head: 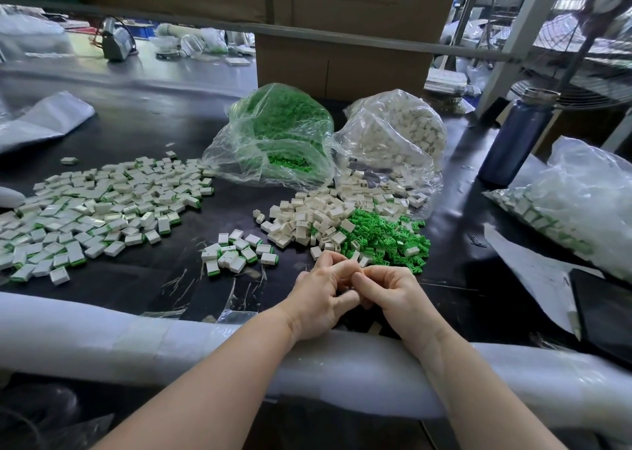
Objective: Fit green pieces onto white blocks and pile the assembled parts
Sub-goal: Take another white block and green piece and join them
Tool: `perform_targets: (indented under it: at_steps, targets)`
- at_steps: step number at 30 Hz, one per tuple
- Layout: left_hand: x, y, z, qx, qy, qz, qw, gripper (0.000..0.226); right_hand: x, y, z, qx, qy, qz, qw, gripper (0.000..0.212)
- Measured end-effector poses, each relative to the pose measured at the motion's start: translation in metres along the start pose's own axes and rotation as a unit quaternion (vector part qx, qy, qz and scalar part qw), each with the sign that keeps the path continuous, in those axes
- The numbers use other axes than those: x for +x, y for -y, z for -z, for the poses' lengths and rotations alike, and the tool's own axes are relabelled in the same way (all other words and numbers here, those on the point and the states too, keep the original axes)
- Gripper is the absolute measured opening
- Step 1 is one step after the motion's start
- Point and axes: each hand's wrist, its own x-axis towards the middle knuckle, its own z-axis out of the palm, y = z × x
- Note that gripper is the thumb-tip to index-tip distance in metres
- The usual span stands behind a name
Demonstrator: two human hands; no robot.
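At 6 o'clock, left hand (321, 295) and right hand (393, 295) touch, fingers curled; what they hold is hidden. Probably fitting. Blocks (307, 217) and green pieces (383, 237) at 12; pile (95, 210) at 10 next.

Two hands (321, 295) at six o'clock, three bags (273, 135) toward twelve, one bottle (516, 135) at two; blocks (102, 210) beyond counting.
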Motion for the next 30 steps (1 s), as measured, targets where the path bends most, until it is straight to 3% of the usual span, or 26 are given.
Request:
perform_targets:
  at_steps: [17, 23, 26, 30]
  targets:
    - [0.0032, 0.0071, -0.0029, 0.017, -0.013, -0.013, 1.0, 0.011, 0.0012, -0.0031, 0.0003, -0.02, -0.022, 0.007, 1.0, 0.022]
    - [0.0026, 0.0056, -0.0002, -0.091, -0.054, -0.023, 0.994, 0.001, 0.0035, -0.0002, -0.004, -0.02, -0.038, 0.015, 0.999, 0.031]
    - [0.0033, 0.0069, 0.0003, -0.107, -0.078, -0.026, 0.991, 0.005, 0.0032, -0.0015, -0.0021, -0.012, -0.071, 0.018, 0.997, 0.016]
    - [0.0034, 0.0072, 0.0003, -0.168, -0.082, -0.009, 0.982, 0.009, 0.0022, -0.0027, -0.0009, -0.034, -0.092, 0.018, 0.995, 0.019]
